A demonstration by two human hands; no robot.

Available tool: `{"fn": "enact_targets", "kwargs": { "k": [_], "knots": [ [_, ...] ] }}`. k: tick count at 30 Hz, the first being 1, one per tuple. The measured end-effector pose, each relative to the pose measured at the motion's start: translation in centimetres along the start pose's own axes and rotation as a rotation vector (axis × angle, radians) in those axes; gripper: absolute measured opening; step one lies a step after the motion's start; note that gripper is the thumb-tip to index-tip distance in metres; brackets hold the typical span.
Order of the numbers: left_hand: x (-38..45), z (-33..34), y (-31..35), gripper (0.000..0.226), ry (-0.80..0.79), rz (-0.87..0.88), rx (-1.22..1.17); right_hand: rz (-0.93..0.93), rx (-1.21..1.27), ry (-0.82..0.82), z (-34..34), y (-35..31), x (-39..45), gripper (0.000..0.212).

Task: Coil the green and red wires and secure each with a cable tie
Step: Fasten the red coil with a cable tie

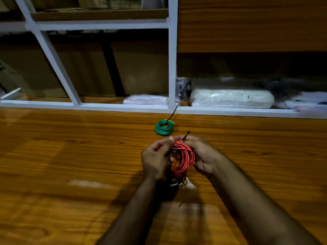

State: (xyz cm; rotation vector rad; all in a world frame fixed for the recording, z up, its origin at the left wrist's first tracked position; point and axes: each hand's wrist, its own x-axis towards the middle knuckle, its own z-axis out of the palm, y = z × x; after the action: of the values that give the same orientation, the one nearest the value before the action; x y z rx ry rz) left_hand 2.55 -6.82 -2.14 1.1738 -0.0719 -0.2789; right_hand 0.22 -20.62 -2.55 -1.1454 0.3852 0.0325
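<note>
The green wire coil [164, 128] lies flat on the wooden table [70, 156], with a black cable tie [172, 114] around it whose tail sticks up toward the shelf. Just in front of it, both hands hold the red wire coil [184, 158] upright above the table. My left hand [156, 158] grips the coil's left side. My right hand [203, 154] holds the right side and pinches a second black cable tie [186, 135] whose end pokes up above the fingers. The lower part of that tie is hidden by fingers.
A white-framed shelf [172, 68] runs along the table's far edge, holding plastic-wrapped packages [231, 98] and cardboard. Something black and white [177, 183], blurred, lies on the table just under the hands. The image is motion-blurred.
</note>
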Motion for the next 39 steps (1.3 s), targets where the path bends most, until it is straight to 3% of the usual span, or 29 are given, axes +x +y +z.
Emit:
{"fn": "enact_targets", "kwargs": {
  "k": [6, 12, 14, 16, 18, 21, 27, 32, 39],
  "knots": [
    [0.2, -0.3, -0.2, 0.009, 0.048, -0.010, 0.039, -0.067, -0.060, -0.022, 0.6, -0.7, -0.8, 0.025],
    [0.4, -0.5, -0.3, 0.011, 0.112, -0.029, -0.019, -0.132, -0.127, -0.168, 0.8, -1.6, -2.0, 0.050],
    [0.2, -0.3, -0.4, 0.010, 0.137, 0.003, -0.013, -0.144, -0.174, -0.235, 0.5, -2.0, -2.4, 0.076],
    [0.1, -0.2, -0.5, 0.007, 0.179, 0.043, -0.010, -0.187, -0.445, -0.259, 0.5, -2.3, -2.7, 0.112],
    [0.3, -0.3, -0.8, 0.006, 0.214, 0.077, 0.029, -0.271, -0.759, -0.235, 1.0, -2.3, -2.7, 0.125],
    [0.6, -0.5, -1.2, 0.012, 0.253, 0.080, 0.043, -0.450, -0.965, -0.157, 2.1, -1.9, -2.4, 0.113],
    [0.8, -0.6, -1.3, 0.007, 0.276, 0.057, -0.036, -0.648, -1.053, 0.011, 2.0, -1.1, -2.1, 0.075],
    [1.1, -0.8, -1.7, 0.017, 0.290, 0.034, -0.002, -0.756, -0.983, 0.032, 1.9, -0.7, -2.0, 0.058],
    [0.7, -0.7, -1.4, 0.009, 0.285, 0.056, 0.029, -0.893, -0.953, 0.107, 2.0, 0.4, -1.9, 0.040]
  ]
}}
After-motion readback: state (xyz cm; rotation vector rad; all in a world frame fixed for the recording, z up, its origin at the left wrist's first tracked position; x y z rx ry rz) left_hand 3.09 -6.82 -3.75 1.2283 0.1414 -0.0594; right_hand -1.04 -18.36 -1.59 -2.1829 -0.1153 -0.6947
